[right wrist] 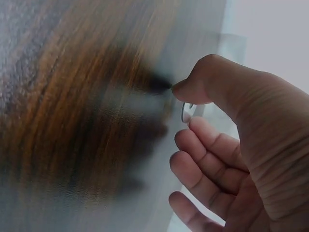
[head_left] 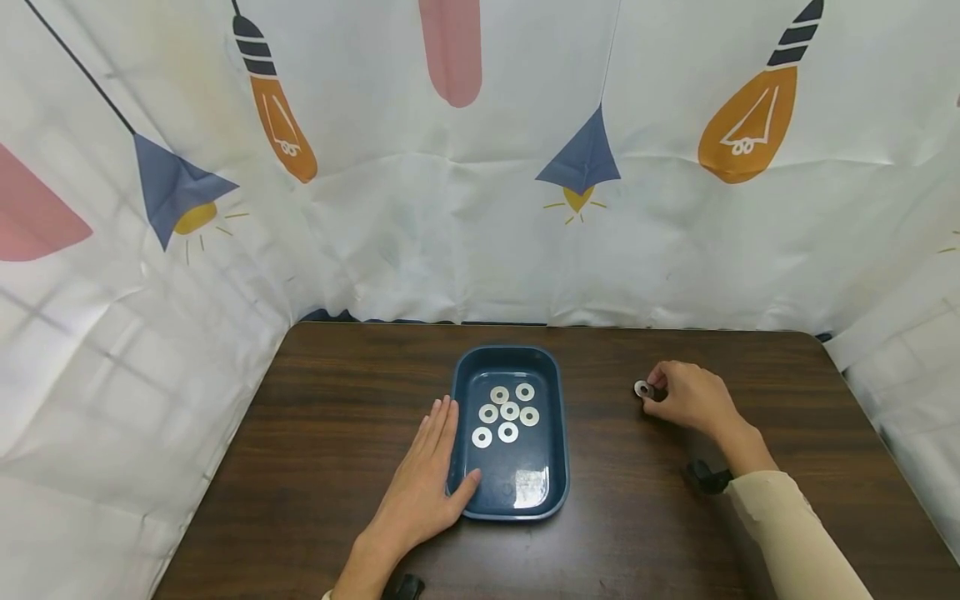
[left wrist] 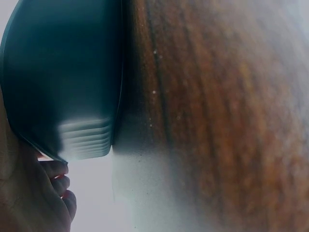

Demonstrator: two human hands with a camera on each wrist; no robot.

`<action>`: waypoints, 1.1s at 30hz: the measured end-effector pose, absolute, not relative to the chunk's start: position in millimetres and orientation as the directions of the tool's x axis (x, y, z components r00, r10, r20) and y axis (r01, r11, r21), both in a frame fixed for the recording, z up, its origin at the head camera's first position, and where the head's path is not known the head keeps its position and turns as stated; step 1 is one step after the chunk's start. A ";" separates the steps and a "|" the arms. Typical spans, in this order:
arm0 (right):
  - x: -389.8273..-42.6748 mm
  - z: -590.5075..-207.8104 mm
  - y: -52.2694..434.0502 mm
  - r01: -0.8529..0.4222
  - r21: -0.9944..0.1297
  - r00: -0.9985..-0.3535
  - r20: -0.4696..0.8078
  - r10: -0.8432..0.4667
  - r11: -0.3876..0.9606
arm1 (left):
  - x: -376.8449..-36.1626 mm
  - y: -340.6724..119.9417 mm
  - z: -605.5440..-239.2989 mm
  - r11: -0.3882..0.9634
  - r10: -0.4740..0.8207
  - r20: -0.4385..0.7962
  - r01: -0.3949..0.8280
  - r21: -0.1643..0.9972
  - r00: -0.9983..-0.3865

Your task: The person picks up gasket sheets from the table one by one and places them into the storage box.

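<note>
Away from the tray, on the right side of the table, my right hand [head_left: 692, 398] pinches a metal washer [head_left: 648, 393] between thumb and fingertips. In the right wrist view the washer [right wrist: 183, 114] appears nearly edge-on, a thin ring below the thumb. My left hand [head_left: 422, 483] rests along the left side of a dark blue rectangular tray [head_left: 564, 450], fingers straight and thumb lying over the rim. Several flat silver washers [head_left: 507, 432] lie spread out inside the tray, in its far and middle part. In the left wrist view the tray's outer wall [left wrist: 63, 72] fills the upper left.
Under everything is a dark brown wood-grain table [head_left: 360, 375] with rounded far corners. A white curtain [head_left: 450, 233] printed with lamps and bulbs hangs behind it and along both sides. Black straps with small devices [head_left: 708, 477] sit at the wrists.
</note>
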State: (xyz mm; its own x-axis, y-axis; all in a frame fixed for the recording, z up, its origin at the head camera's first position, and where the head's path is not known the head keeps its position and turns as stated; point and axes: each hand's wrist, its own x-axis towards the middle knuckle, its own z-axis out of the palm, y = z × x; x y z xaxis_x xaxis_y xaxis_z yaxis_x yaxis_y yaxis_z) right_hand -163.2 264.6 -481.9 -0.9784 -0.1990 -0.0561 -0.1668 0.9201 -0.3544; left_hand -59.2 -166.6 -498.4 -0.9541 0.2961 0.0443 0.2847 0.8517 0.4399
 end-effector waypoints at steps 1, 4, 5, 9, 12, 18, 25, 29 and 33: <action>-162.3 -481.8 264.0 -0.169 -0.355 -0.978 -0.052 -0.200 0.919 | -59.2 -166.7 -499.0 0.851 0.298 0.058 0.293 0.436 -0.953; -160.0 -481.7 262.7 -0.180 -0.343 -0.978 -0.038 -0.205 0.922 | -58.9 -167.3 -499.8 0.847 0.305 0.084 0.310 0.432 -0.949; -159.5 -481.4 261.9 -0.182 -0.339 -0.978 -0.033 -0.205 0.923 | -58.9 -167.5 -499.9 0.846 0.307 0.084 0.312 0.433 -0.948; -162.6 -482.7 255.8 -0.197 -0.331 -0.978 0.004 -0.207 0.923 | -58.6 -168.4 -499.7 0.847 0.303 0.073 0.304 0.436 -0.950; -168.5 -484.5 248.2 -0.209 -0.343 -0.977 0.029 -0.212 0.916 | -58.4 -168.6 -500.1 0.850 0.297 0.059 0.292 0.439 -0.953; -176.1 -484.5 239.9 -0.190 -0.313 -0.979 -0.014 -0.205 0.931 | -59.0 -166.6 -499.7 0.844 0.310 0.029 0.289 0.452 -0.950; -181.0 -478.2 236.6 -0.152 -0.306 -0.976 -0.105 -0.191 0.940 | -60.3 -166.4 -497.9 0.842 0.305 0.040 0.289 0.456 -0.952; -182.4 -475.9 233.3 -0.163 -0.288 -0.973 -0.111 -0.202 0.944 | -60.4 -166.8 -498.4 0.844 0.309 0.071 0.308 0.439 -0.948; -181.3 -476.8 230.6 -0.209 -0.245 -0.969 -0.079 -0.235 0.947 | -60.2 -167.7 -498.9 0.842 0.310 0.058 0.302 0.448 -0.949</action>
State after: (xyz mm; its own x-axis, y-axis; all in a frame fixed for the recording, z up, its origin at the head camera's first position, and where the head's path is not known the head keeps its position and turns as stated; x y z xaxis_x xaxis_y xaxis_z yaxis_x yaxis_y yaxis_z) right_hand -181.3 230.6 -476.8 -0.9689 -0.2345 -0.0793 -0.2091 0.9467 -0.2449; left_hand -60.2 -167.7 -498.9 -0.9491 0.3096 0.0585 0.3021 0.8417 0.4475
